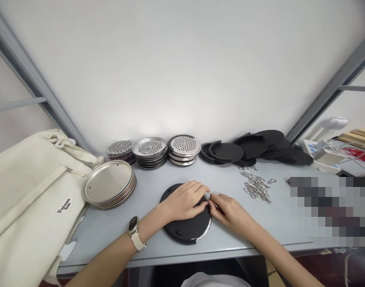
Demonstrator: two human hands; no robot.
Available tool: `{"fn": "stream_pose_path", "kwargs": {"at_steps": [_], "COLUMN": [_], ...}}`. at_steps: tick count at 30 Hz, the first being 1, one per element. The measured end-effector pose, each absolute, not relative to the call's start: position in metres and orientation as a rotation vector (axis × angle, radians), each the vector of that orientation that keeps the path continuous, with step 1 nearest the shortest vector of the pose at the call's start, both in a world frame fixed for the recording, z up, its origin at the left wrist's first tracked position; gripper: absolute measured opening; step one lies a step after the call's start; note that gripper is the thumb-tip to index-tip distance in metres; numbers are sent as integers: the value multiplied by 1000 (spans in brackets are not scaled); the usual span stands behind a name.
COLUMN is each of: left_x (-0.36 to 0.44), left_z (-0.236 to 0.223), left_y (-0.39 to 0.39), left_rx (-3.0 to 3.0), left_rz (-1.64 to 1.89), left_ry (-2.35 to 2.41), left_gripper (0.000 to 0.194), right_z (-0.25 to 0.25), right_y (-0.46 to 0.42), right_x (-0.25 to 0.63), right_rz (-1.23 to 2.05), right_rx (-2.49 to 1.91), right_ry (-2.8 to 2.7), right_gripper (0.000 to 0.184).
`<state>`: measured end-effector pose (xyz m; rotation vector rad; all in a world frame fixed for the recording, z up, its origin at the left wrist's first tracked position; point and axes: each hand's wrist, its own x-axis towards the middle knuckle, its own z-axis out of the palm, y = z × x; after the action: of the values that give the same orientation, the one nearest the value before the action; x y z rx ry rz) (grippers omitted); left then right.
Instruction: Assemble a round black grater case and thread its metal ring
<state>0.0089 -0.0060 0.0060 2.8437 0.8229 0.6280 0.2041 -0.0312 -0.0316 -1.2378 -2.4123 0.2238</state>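
A black round disc (186, 229) with a metal rim showing on one side lies on the table in front of me. My left hand (186, 201) rests across it, thumb and fingers closed at the disc's right edge. There a small metal carabiner clip (206, 197) shows in part between my hands. My right hand (225, 209) pinches that clip from the right. How the clip sits against the disc is hidden by my fingers. A pile of loose carabiner clips (255, 185) lies to the right of my hands.
Behind stand stacks of perforated metal discs (185, 145), (150, 147), and a patterned stack (120, 148). Plain metal plates (109, 183) are stacked left, beside a cream bag (29, 191). Black round covers (227, 151) lie along the wall. A blurred patch covers the right side.
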Motion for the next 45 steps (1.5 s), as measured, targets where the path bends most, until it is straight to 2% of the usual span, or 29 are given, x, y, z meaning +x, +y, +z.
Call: {"fn": "stream_pose_path", "kwargs": {"at_steps": [20,29,45], "left_x": [7,8,10], "left_z": [8,8,8], "left_y": [-6,-6,-6], "left_rx": [2796,2823,2786], "left_rz": [613,608,631], "left_ry": [760,763,796], "left_gripper": [18,16,17], "right_z": [-31,-31,-30], "right_y": [-32,-30,-31], "right_x": [206,206,206], "right_rz": [242,194,185], "right_rx": [-1200,-1266,-1200], "right_ry": [-2414,-2343,-2438], "right_gripper": [11,18,18]}}
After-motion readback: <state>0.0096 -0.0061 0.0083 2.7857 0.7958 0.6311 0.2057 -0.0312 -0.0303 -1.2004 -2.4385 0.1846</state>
